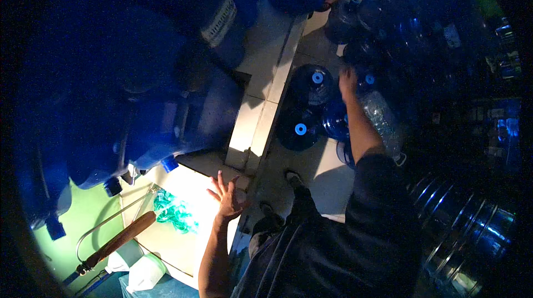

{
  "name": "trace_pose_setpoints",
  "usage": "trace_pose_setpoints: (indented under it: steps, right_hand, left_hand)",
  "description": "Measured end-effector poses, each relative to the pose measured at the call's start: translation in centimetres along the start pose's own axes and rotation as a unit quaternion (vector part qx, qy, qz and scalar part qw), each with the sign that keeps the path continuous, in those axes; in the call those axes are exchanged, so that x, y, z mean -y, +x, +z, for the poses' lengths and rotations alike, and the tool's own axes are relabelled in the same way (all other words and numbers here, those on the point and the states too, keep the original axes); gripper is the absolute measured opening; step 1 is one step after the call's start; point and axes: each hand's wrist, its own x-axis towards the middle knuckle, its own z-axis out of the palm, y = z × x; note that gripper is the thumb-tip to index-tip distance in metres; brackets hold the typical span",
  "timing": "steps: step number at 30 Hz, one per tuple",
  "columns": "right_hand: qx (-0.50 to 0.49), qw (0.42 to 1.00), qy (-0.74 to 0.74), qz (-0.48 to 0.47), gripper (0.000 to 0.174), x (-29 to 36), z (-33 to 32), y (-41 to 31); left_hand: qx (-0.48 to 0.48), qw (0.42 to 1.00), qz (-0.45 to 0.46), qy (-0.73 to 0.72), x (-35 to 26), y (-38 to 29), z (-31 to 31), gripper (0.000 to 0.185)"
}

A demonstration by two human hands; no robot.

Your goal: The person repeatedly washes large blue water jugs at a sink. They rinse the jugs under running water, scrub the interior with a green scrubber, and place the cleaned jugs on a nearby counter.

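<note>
My left hand (227, 200) is spread over a brightly lit ledge, its fingers apart and nothing in it. A green mesh bundle (177, 210) lies on the lit surface to its left. My right hand (347, 81) reaches out over the floor among large blue water jugs; it is blurred, and I cannot tell whether it touches one. A capped jug (312, 83) stands just left of it, and another capped jug (297, 131) is below that one. To the right of the hand, a light blue cap (369, 79) shows on a dark jug.
Many blue jugs (145, 64) fill the upper left. More jugs (408, 23) crowd the upper right, and a ribbed jug (462, 231) lies at lower right. A raised tiled edge (266, 110) runs beside the floor. White plastic jugs (145, 271) and a wrapped pole (120, 239) are at lower left.
</note>
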Motion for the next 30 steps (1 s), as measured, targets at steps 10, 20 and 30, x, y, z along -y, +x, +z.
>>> trace_pose_setpoints:
  steps: [10,20,30]
  right_hand:
    - [0.289,0.944,-0.115,0.108,0.087,-10.7,14.6,-23.3]
    - [0.253,0.950,-0.160,0.089,0.064,-8.1,10.1,-28.6]
    - [0.040,0.938,0.043,-0.341,0.075,22.9,-20.2,-27.4]
  left_hand:
    - [0.046,0.996,-0.066,0.049,-3.4,0.1,-2.8,0.098]
    - [0.003,0.999,-0.027,0.035,-2.2,-0.3,-1.7,0.097]
    - [-0.044,0.996,0.048,-0.061,-1.1,0.5,-0.5,0.104]
